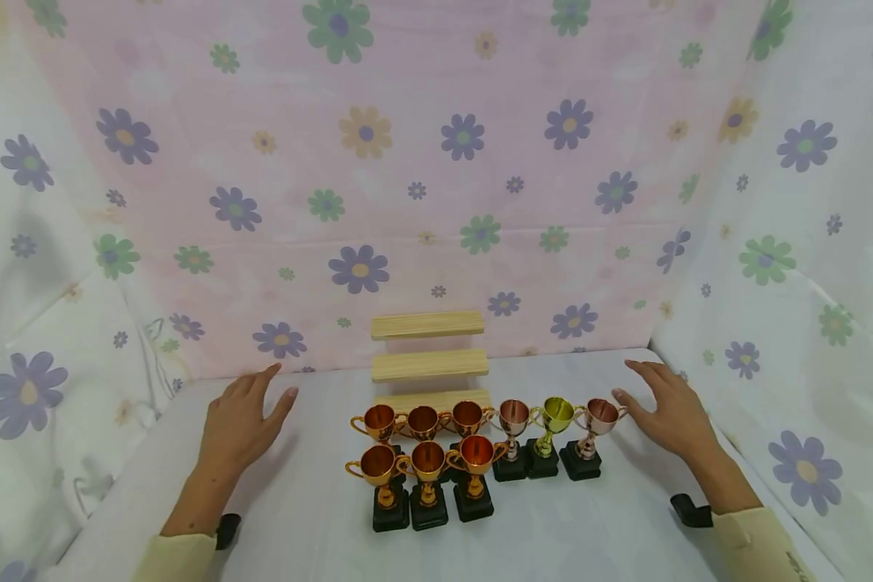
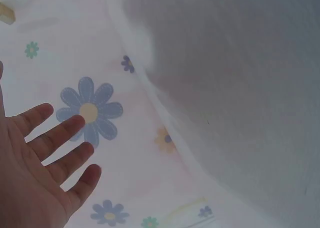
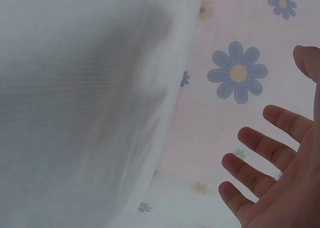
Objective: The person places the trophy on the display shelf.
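In the head view several small trophy cups stand upright on black bases in the middle of the table. Those on the left are orange-gold, such as the front cup (image 1: pixel 428 462); to their right are a rose-coloured cup (image 1: pixel 513 419), a yellow-gold cup (image 1: pixel 557 416) and another rose-coloured cup (image 1: pixel 600 419). My left hand (image 1: pixel 238 424) is off to the left of the cups, fingers extended and holding nothing. On the other side my right hand (image 1: pixel 665 412) is likewise spread and bare, its thumb near the rightmost cup. Both wrist views show relaxed, separated fingers.
Behind the cups rises a stepped wooden rack (image 1: pixel 429 366) with three pale shelves. A white cloth covers the table (image 1: pixel 305 517). Flower-patterned fabric forms a back wall (image 1: pixel 407 162) and side walls around it.
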The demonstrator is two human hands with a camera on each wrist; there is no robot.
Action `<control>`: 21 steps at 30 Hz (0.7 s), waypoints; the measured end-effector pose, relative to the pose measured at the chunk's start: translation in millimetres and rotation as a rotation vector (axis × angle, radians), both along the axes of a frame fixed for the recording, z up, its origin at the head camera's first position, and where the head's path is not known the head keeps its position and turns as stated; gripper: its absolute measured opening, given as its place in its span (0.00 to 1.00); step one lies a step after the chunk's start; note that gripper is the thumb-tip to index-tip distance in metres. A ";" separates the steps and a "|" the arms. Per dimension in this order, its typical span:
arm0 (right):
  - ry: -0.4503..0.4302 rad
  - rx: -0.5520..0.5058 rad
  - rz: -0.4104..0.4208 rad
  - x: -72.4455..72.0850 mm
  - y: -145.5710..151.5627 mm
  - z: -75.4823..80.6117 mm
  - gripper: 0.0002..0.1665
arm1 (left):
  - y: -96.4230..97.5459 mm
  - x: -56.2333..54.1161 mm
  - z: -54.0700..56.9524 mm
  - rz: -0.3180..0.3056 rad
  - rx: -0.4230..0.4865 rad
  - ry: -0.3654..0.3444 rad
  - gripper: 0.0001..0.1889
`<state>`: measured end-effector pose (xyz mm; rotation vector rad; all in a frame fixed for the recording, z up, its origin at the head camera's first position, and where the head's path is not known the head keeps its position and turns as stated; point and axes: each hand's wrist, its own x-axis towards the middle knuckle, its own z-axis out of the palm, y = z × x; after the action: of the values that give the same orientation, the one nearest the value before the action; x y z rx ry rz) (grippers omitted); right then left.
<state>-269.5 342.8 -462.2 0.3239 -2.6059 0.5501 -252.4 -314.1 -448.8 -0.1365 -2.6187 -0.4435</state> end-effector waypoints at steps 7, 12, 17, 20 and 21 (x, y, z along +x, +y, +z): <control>-0.013 -0.018 -0.002 3.1 -3.2 11.5 0.34 | 12.7 -1.3 -0.5 -0.053 0.095 -0.079 0.33; 0.025 -0.045 0.029 7.7 -6.4 21.9 0.30 | 25.7 0.8 0.5 -0.084 0.174 -0.185 0.34; 0.053 -0.056 0.050 12.2 -10.5 31.0 0.28 | 40.4 1.6 -0.8 -0.127 0.276 -0.256 0.32; 0.059 -0.045 0.059 14.5 -13.5 35.5 0.27 | 48.8 1.9 -1.8 -0.133 0.324 -0.309 0.32; 0.061 -0.042 0.064 15.4 -14.6 37.0 0.27 | 51.3 1.9 -2.1 -0.132 0.338 -0.325 0.32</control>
<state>-254.1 328.2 -425.2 0.4058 -2.5293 0.6062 -250.5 -262.7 -450.9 -0.1346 -2.8073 -1.0213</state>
